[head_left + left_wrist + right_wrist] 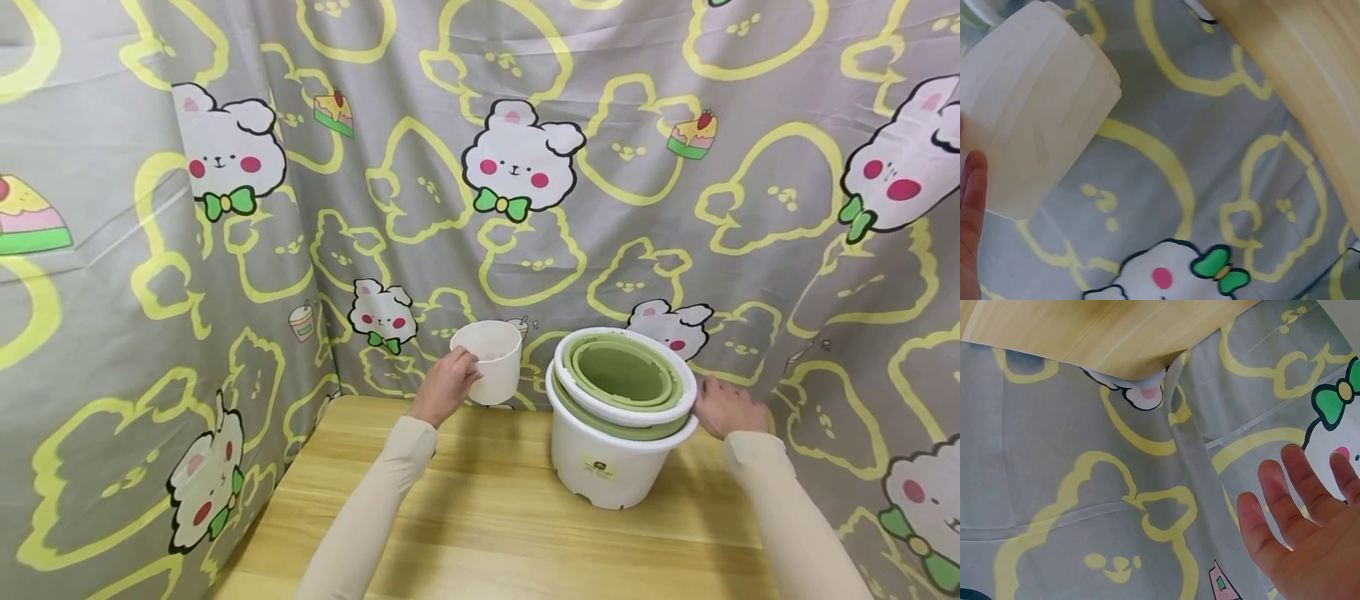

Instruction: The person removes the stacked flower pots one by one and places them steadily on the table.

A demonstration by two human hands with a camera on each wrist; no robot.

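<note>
My left hand (450, 385) grips a small white flowerpot (501, 377) by the near left part of its rim, holding it above the table's back edge. The left wrist view has this pot (1035, 106) large at upper left, with fingers (972, 219) against its side. On the right stands a stack of nested white and green flowerpots, a large white pot (615, 471) outermost and a green one (630, 371) innermost. My right hand (731, 408) is beside the stack's right rim; whether it touches is unclear. Its fingers (1307, 484) are extended in the right wrist view.
A light wooden table (480, 533) bears the pot stack near its back right. Behind and on both sides hangs a grey curtain (420, 108) with yellow outlines and white bunnies. A small yellow label (600, 467) is on the outermost pot's front.
</note>
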